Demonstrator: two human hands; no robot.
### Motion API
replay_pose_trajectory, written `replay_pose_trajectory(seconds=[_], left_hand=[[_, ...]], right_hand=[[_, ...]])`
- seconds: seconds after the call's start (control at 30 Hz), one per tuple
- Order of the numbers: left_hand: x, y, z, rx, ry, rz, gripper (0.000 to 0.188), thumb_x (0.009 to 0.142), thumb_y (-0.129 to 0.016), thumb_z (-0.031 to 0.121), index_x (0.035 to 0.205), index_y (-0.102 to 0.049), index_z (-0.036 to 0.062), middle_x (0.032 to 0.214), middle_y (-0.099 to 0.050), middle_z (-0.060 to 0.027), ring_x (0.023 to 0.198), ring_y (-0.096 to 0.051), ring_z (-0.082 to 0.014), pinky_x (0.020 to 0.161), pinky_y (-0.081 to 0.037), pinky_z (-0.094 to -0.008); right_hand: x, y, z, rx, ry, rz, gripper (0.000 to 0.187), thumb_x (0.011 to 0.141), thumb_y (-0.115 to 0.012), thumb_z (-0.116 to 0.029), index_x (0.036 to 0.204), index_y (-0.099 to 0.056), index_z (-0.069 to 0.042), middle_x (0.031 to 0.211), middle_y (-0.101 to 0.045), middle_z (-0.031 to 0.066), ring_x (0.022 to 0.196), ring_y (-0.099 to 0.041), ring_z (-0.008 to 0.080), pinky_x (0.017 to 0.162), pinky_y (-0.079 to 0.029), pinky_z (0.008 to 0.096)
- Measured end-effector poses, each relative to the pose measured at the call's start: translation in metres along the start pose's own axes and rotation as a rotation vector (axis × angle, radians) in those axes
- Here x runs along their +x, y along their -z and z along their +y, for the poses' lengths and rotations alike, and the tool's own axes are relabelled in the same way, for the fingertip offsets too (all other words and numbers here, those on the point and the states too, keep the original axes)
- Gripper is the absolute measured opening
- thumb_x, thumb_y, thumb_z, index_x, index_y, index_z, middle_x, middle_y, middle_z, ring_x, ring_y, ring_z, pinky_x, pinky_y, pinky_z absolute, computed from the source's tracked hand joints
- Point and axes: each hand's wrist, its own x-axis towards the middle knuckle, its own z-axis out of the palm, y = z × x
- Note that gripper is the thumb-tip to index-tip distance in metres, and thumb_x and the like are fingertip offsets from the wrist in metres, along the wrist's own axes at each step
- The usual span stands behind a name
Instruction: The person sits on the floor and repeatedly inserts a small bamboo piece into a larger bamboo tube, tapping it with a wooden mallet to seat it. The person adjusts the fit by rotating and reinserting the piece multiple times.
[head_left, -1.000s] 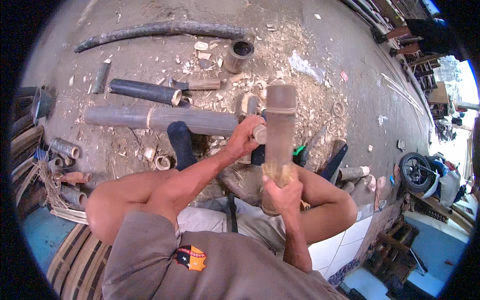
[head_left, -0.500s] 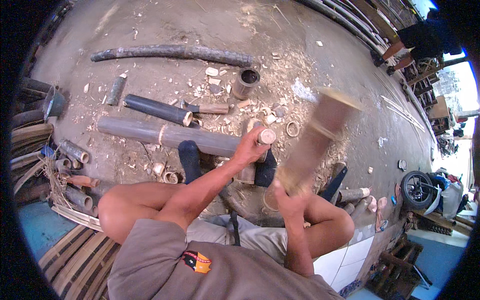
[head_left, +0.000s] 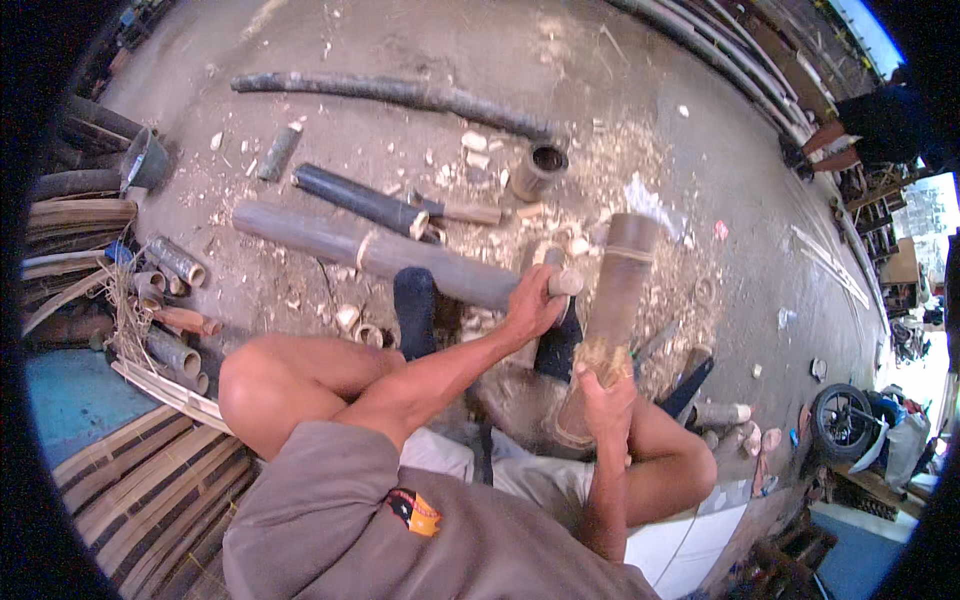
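My left hand (head_left: 533, 302) is closed round a short wooden handle (head_left: 566, 283) with a pale, round end facing up. Whatever is at its lower end is hidden. Just under that hand lies the right end of a long, thick bamboo pole (head_left: 300, 232), with my dark-socked foot (head_left: 413, 310) close against it. In my right hand (head_left: 606, 405) is a bamboo mallet (head_left: 627, 270), a thick tube with a ringed node and a narrower, frayed grip. Its head points away from me, right of the wooden handle and apart from it, slightly blurred.
A hatchet (head_left: 465, 212) lies beyond the pole beside a black tube (head_left: 360, 198). Behind them stand a hollow bamboo cup (head_left: 540, 172) and a long dark pole (head_left: 390, 92). Wood chips cover the ground. Bamboo offcuts (head_left: 175, 262) are at left, a saw (head_left: 690, 388) by my right knee.
The mallet's head has swung left and down, nearer the wooden handle. My left hand keeps its grip on the handle. The whole view has shifted, moving the scene rightward.
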Motion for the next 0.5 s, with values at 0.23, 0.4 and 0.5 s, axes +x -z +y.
replay_pose_trajectory(seconds=[0.23, 0.4, 0.5], left_hand=[[-0.007, -0.019, 0.020, 0.032, -0.292, -0.329, 0.049, 0.073, -0.079, 0.013, 0.116, -0.057, 0.0048, 0.103, -0.059, -0.0183, 0.101, -0.060, -0.0421, 0.086, -0.049, -0.0469], [0.003, -0.029, 0.022, -0.011, -0.462, -0.559, 0.042, 0.070, -0.081, 0.021, 0.100, -0.056, 0.0060, 0.092, -0.059, -0.0150, 0.094, -0.061, -0.0413, 0.081, -0.048, -0.0476], [0.009, -0.028, 0.015, 0.037, -0.472, -0.650, 0.043, 0.070, -0.082, 0.023, 0.100, -0.058, 0.0055, 0.093, -0.060, -0.0153, 0.094, -0.061, -0.0413, 0.082, -0.048, -0.0484]], right_hand=[[-0.049, 0.022, 0.007, 0.216, -0.141, 0.096, 0.043, 0.090, -0.077, -0.013, 0.128, -0.062, 0.001, 0.116, -0.073, 0.0132, 0.106, -0.070, 0.0256, 0.096, -0.053, 0.0388], [-0.068, 0.032, 0.015, 0.177, -0.207, 0.125, 0.048, 0.089, -0.078, -0.018, 0.130, -0.061, 0.001, 0.116, -0.074, 0.0153, 0.107, -0.072, 0.0261, 0.096, -0.054, 0.0401], [-0.067, 0.033, 0.004, 0.109, -0.246, 0.084, 0.050, 0.088, -0.080, -0.020, 0.129, -0.061, 0.001, 0.115, -0.076, 0.0165, 0.106, -0.073, 0.0264, 0.095, -0.055, 0.0406]])
